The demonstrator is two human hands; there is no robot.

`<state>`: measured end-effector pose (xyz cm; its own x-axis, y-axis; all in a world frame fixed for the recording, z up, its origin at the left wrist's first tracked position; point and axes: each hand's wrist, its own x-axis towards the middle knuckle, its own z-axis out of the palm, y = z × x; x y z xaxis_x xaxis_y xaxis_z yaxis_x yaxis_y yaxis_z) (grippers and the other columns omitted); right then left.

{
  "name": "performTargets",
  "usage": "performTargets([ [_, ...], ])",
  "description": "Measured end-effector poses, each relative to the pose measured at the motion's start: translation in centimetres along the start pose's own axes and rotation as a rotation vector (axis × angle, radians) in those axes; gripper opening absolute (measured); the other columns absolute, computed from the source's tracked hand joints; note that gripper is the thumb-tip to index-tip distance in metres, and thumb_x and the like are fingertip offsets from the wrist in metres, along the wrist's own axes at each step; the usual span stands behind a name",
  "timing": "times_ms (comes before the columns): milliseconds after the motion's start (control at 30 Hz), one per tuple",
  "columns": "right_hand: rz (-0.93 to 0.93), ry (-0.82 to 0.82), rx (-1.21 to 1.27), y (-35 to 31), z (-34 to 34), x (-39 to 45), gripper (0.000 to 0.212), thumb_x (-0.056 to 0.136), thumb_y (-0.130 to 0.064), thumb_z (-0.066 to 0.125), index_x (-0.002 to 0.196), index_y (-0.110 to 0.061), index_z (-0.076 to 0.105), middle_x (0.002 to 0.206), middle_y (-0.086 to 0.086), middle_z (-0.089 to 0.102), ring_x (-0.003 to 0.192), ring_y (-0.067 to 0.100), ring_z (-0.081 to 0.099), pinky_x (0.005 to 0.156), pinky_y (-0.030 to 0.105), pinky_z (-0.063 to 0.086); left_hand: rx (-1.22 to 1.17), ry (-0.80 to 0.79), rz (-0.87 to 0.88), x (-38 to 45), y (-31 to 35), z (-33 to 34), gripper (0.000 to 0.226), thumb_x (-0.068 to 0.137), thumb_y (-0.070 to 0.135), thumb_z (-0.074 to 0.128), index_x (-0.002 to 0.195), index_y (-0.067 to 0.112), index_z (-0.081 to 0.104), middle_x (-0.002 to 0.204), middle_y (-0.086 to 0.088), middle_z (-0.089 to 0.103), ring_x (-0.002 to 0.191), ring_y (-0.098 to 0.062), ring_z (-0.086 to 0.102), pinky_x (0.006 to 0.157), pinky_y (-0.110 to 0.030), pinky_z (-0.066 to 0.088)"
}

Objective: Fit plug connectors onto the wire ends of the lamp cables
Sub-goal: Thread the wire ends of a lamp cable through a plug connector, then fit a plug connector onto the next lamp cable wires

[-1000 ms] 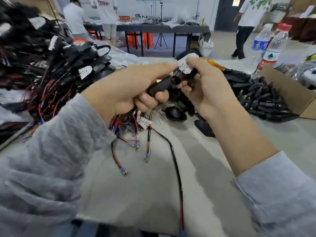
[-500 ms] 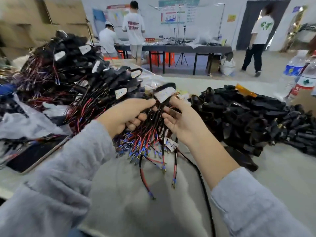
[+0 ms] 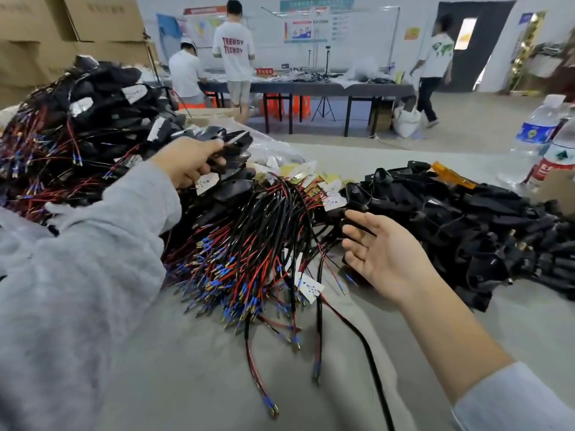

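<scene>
Your hands, joined on one cable half a second ago, have parted: your left hand (image 3: 189, 163) has reached out to the far-left heap, fingers curled round a black lamp housing (image 3: 231, 144) at its edge, while your right hand (image 3: 378, 251) hangs palm-up and slack above the table, holding nothing, just beside the pile of black plug connectors (image 3: 460, 225) on the right. The view has also lifted, showing more of the room. Between your hands sprawls the bundle of lamp cables (image 3: 255, 231), black sheaths splitting into red and black wires tipped with blue-collared metal ends, which fan toward you across the grey table cover (image 3: 193, 368); small white LED boards (image 3: 309, 289) lie among them. Your grey sleeve (image 3: 77, 275) hides the near part of the left heap (image 3: 77, 126) of cabled lamps. An orange tool handle (image 3: 451, 175) pokes from the connector pile, and two water bottles (image 3: 541, 141) stand at the right edge. Cardboard boxes (image 3: 62, 32) are stacked behind on the left. Across the concrete floor, two people (image 3: 211, 66) work at a long dark table (image 3: 311, 88) and a third (image 3: 434, 70) walks past a dark doorway.
</scene>
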<state>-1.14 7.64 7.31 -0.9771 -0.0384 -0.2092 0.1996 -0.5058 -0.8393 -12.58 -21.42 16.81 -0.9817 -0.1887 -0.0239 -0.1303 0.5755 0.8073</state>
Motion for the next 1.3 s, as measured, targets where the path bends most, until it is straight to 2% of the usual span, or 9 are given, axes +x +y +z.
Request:
performTargets([
  [167,0.041,-0.045,-0.016,1.9,2.4,1.2,0.026,0.097,-0.022,0.047,0.112,-0.013,0.067,0.076,0.000,0.062,0.060,0.012,0.057,0.060,0.023,0.044,0.368,0.244,0.228,2.1,-3.2,0.0,0.041,0.095,0.043,0.051,0.089,0.006,0.068,0.085,-0.015,0.065,0.081,-0.033,0.059,0.074,-0.036,0.045],
  [300,0.081,-0.083,-0.057,3.6,3.6,1.4,0.024,0.097,-0.021,0.049,0.112,-0.012,0.066,0.076,0.000,0.062,0.061,0.012,0.056,0.060,0.023,0.045,0.569,0.481,0.204,1.7,-5.9,2.3,0.047,0.095,0.050,0.048,0.117,0.013,0.067,0.118,-0.025,0.057,0.114,-0.044,0.048,0.093,-0.047,0.042],
  [500,0.068,-0.052,-0.045,3.2,2.8,0.3,0.023,0.097,-0.018,0.047,0.108,-0.011,0.066,0.074,0.001,0.061,0.057,0.011,0.055,0.053,0.019,0.046,0.273,0.698,0.330,-1.1,-3.9,3.3,0.047,0.089,0.041,0.052,0.129,0.015,0.051,0.134,-0.014,0.045,0.126,-0.036,0.037,0.102,-0.047,0.030],
  [633,0.031,-0.016,-0.088,2.1,1.1,-1.3,0.023,0.097,-0.018,0.045,0.102,-0.014,0.067,0.072,-0.001,0.061,0.057,0.011,0.056,0.053,0.019,0.046,-0.097,0.481,0.623,-6.3,-1.3,6.4,0.026,0.086,0.027,0.049,0.106,0.017,0.062,0.110,-0.003,0.059,0.107,-0.021,0.053,0.096,-0.032,0.041],
  [733,0.012,0.035,-0.111,1.2,-0.6,-2.9,0.020,0.097,-0.020,0.047,0.099,-0.016,0.067,0.067,-0.002,0.063,0.052,0.010,0.057,0.048,0.018,0.045,-0.262,0.211,0.613,-10.8,-0.5,9.7,0.015,0.085,0.026,0.049,0.085,0.029,0.064,0.087,0.009,0.063,0.082,-0.002,0.057,0.082,-0.019,0.045],
  [933,-0.031,0.098,-0.231,0.8,-3.4,-5.7,0.017,0.093,-0.019,0.052,0.097,-0.014,0.068,0.069,0.001,0.062,0.054,0.013,0.053,0.052,0.023,0.041,-0.063,-0.156,0.507,-13.6,-0.5,15.2,0.012,0.085,0.034,0.053,0.085,0.038,0.064,0.084,0.002,0.066,0.081,-0.014,0.063,0.071,-0.029,0.049],
  [1133,-0.053,0.153,-0.286,2.0,-4.6,-7.1,0.018,0.094,-0.019,0.054,0.099,-0.011,0.069,0.070,0.002,0.063,0.055,0.014,0.054,0.053,0.023,0.042,0.134,-0.043,0.361,-13.0,-3.1,20.4,0.020,0.086,0.022,0.063,0.105,0.025,0.068,0.137,-0.008,0.042,0.128,-0.028,0.040,0.109,-0.039,0.034],
  [1233,-0.076,0.171,-0.277,2.5,-5.1,-7.0,0.019,0.093,-0.019,0.056,0.103,-0.009,0.069,0.073,0.003,0.063,0.058,0.016,0.054,0.054,0.024,0.042,0.132,0.027,0.373,-12.9,-4.0,21.2,0.030,0.081,0.007,0.064,0.108,0.018,0.065,0.133,-0.008,0.038,0.124,-0.029,0.042,0.107,-0.038,0.037],
  [1300,-0.091,0.172,-0.258,2.8,-5.3,-6.7,0.021,0.093,-0.018,0.054,0.105,-0.007,0.067,0.075,0.005,0.062,0.059,0.017,0.053,0.054,0.024,0.042,0.098,0.073,0.372,-12.7,-4.2,21.2,0.033,0.078,0.000,0.060,0.105,0.018,0.064,0.121,-0.004,0.039,0.105,-0.026,0.053,0.093,-0.033,0.044],
])
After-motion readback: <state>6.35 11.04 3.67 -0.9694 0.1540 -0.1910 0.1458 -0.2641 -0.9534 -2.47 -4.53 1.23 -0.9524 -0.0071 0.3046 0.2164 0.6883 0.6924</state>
